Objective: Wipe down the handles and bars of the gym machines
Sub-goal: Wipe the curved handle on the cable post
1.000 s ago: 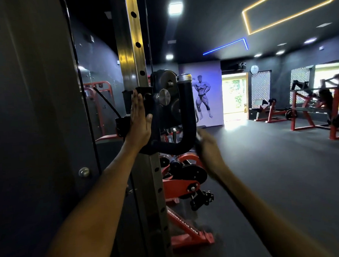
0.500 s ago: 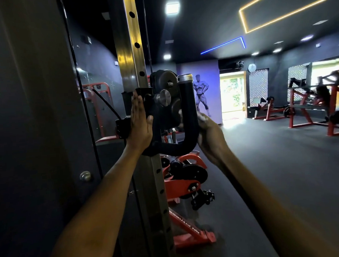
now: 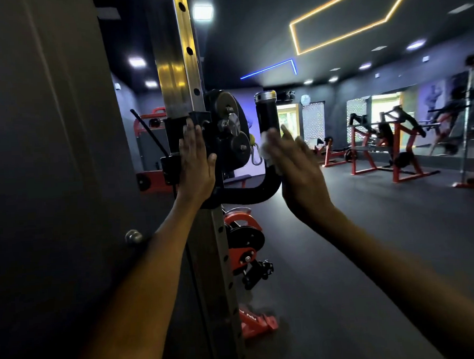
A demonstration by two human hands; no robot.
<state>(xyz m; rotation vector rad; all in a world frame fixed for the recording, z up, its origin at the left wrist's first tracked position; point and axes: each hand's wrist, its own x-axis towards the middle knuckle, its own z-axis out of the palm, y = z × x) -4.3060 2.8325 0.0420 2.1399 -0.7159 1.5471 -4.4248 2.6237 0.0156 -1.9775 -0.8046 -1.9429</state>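
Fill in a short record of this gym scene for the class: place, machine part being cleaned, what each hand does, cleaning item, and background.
place: dark gym with lit ceiling strips
part being cleaned: black curved handle on the pulley carriage of a steel upright
left hand: fingers straight, pressed flat against the carriage
right hand: presses a white cloth against the upright part of the handle
handle top: silver cap
background: red and black machines on a dark floor

Dark gym floor (image 3: 371,254), red machines (image 3: 388,149), yellow ceiling strip light (image 3: 340,34)
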